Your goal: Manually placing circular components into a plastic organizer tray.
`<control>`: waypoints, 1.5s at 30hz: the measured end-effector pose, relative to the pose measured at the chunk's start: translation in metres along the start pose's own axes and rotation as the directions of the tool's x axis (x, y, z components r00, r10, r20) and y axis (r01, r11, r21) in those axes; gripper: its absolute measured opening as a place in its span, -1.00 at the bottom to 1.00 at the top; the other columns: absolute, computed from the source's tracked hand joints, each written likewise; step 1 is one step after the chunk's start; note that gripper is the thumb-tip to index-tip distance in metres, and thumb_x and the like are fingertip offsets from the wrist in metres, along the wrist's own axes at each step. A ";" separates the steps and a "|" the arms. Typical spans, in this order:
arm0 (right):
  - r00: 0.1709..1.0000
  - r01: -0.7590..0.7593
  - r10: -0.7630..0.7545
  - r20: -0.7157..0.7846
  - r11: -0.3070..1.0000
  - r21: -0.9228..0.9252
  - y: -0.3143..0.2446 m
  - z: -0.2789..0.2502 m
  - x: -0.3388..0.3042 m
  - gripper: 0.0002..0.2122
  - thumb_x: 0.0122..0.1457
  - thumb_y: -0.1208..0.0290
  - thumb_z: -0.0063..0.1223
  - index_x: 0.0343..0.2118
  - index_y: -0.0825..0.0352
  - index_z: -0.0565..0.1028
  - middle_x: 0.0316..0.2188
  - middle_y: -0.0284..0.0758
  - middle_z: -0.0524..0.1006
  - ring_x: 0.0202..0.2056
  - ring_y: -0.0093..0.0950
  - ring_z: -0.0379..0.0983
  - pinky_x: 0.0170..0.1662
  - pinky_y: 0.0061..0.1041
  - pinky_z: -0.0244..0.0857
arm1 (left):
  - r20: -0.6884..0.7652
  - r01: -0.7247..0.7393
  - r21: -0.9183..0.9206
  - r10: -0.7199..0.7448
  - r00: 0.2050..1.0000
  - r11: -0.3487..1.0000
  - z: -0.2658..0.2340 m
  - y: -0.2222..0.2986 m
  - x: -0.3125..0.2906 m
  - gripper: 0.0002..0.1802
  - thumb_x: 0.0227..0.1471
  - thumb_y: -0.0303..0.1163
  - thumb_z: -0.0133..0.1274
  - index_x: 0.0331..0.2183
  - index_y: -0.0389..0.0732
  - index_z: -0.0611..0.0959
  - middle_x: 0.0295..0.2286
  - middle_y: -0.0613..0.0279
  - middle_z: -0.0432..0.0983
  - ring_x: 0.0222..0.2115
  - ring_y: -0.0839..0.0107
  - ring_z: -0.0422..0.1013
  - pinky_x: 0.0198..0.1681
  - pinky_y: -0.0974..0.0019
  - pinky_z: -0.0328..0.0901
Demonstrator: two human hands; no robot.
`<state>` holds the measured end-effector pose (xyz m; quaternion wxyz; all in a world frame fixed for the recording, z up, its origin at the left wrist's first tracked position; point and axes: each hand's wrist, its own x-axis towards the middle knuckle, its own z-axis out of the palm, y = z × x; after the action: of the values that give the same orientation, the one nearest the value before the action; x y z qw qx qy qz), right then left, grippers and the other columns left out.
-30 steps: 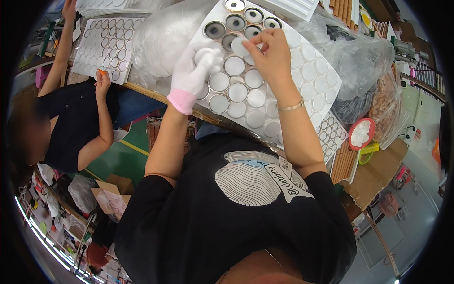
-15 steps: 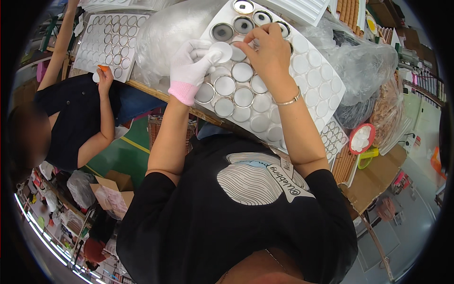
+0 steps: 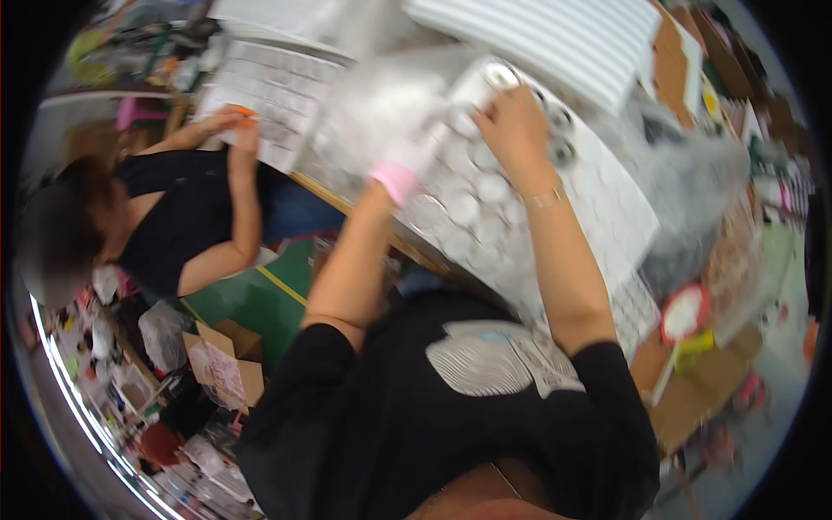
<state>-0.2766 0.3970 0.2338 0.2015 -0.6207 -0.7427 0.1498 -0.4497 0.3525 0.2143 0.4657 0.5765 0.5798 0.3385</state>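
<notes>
- Our bare right grip and white-gloved left grip blur; we cannot tell whether either pinches anything.
- Nearer us than the right grip, round white-topped cups look done.
- Right of it, round dark-centred cups look left.

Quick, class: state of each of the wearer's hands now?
Left hand: white-gloved, too blurred to tell.
Right hand: curled over the white discs; whether it holds one cannot be told.

An open cardboard box stands near a plastic bag and green floor.

Green floor, probably strip lights.
</notes>
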 end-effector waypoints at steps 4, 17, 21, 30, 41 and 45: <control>0.999 -0.024 0.024 0.030 1.000 -0.003 0.003 0.006 -0.009 -0.82 -0.20 0.32 0.30 -0.63 0.28 0.52 -0.36 -0.24 0.41 -0.31 -0.28 0.41 -0.31 -0.26 0.29 | -0.053 -0.106 -0.008 0.105 0.993 0.994 0.015 -0.009 -0.001 -0.62 0.02 -0.42 -0.03 -0.06 -0.17 0.52 -0.13 -0.02 0.44 -0.06 0.09 0.34 0.04 0.21 0.21; 0.851 0.052 0.071 -0.520 0.975 0.218 0.039 -0.084 -0.097 -0.78 -0.13 0.28 0.29 -0.39 0.17 0.54 -0.31 -0.35 0.40 -0.32 -0.38 0.36 -0.30 -0.37 0.12 | -0.251 -0.115 0.435 0.243 0.937 0.893 0.025 -0.012 -0.004 -0.67 0.03 -0.37 0.07 -0.14 -0.30 0.56 -0.21 0.14 0.51 -0.19 0.38 0.42 -0.09 0.32 0.29; 0.754 -0.061 0.286 -0.591 0.927 0.371 0.133 -0.127 -0.174 -0.87 -0.06 0.32 0.25 -0.48 0.20 0.54 -0.40 -0.41 0.42 -0.43 -0.42 0.36 -0.36 -0.40 0.16 | -0.166 -0.374 0.453 0.489 0.856 0.809 0.064 0.092 -0.026 -0.63 0.08 -0.48 0.02 -0.04 -0.36 0.46 -0.11 0.11 0.45 -0.09 0.31 0.37 0.03 0.30 0.22; 0.127 -0.713 0.787 -0.603 0.495 0.496 0.415 -0.163 -0.463 -0.83 0.00 0.33 0.18 -0.42 0.33 0.54 -0.45 -0.24 0.48 -0.42 -0.35 0.41 -0.39 -0.41 0.28 | 0.603 -0.493 -0.009 0.398 0.692 0.870 0.371 0.204 -0.115 -0.60 0.10 -0.30 0.02 -0.07 -0.33 0.50 -0.11 0.08 0.45 -0.08 0.31 0.37 -0.06 0.29 0.28; 0.153 -0.975 0.940 -0.305 0.193 0.106 0.599 -0.205 -0.513 -0.43 -0.16 0.30 0.33 -0.04 0.32 0.38 -0.06 -0.10 0.40 -0.01 -0.12 0.28 0.04 -0.26 0.24 | 0.852 -0.404 0.143 0.095 0.515 0.904 0.506 0.192 -0.165 -0.59 0.03 -0.29 0.07 -0.06 -0.21 0.51 -0.17 0.01 0.47 -0.18 0.17 0.44 -0.14 0.27 0.36; 0.222 -0.947 0.926 -0.305 0.279 0.159 0.619 -0.180 -0.524 -0.48 -0.19 0.34 0.33 -0.10 0.30 0.43 -0.11 -0.14 0.44 -0.04 -0.12 0.32 0.00 -0.26 0.27 | 0.810 -0.245 0.269 -0.081 0.580 0.931 0.503 0.181 -0.165 -0.59 0.04 -0.31 0.07 -0.06 -0.22 0.51 -0.17 0.01 0.47 -0.14 0.20 0.44 -0.16 0.28 0.39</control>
<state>0.4219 -0.0080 0.0389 0.1766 -0.9620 -0.1778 0.1086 0.0659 0.1369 0.2376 0.5505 0.7669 0.3260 -0.0498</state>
